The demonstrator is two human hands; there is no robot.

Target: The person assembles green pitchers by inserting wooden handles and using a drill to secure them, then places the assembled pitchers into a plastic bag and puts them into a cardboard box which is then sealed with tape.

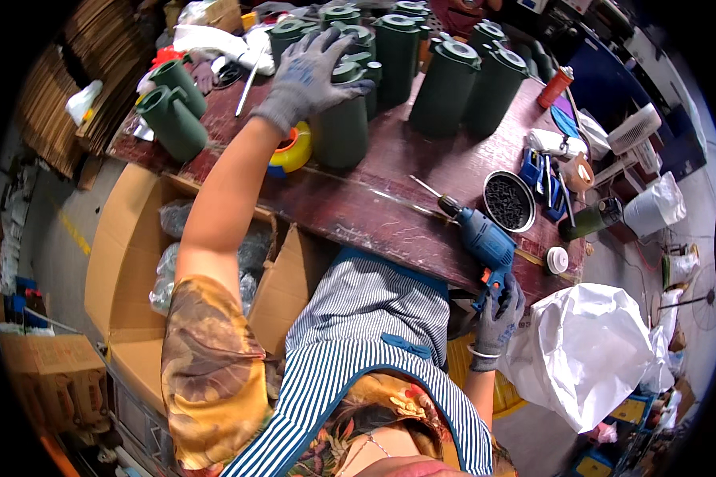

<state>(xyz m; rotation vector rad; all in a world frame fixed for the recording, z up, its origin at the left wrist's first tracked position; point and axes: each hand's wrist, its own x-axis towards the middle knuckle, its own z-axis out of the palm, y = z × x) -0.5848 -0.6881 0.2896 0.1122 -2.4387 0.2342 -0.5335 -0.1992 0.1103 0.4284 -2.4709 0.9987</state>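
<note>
A striped apron (358, 314) lies nearest. The right hand (501, 312) curls tightly round the blue drill (485, 237); the left hand (306, 75) spreads over the front green canister (340, 135) on the counter (358, 208), whether gripping I cannot tell. The bit (426, 187) touches no canister; which are finished or left is unclear.

Open surface (386, 163) between green canisters (445, 91) and blue drill (487, 240), far edge canister-blocked, bowl (519, 230) crowding right.
</note>
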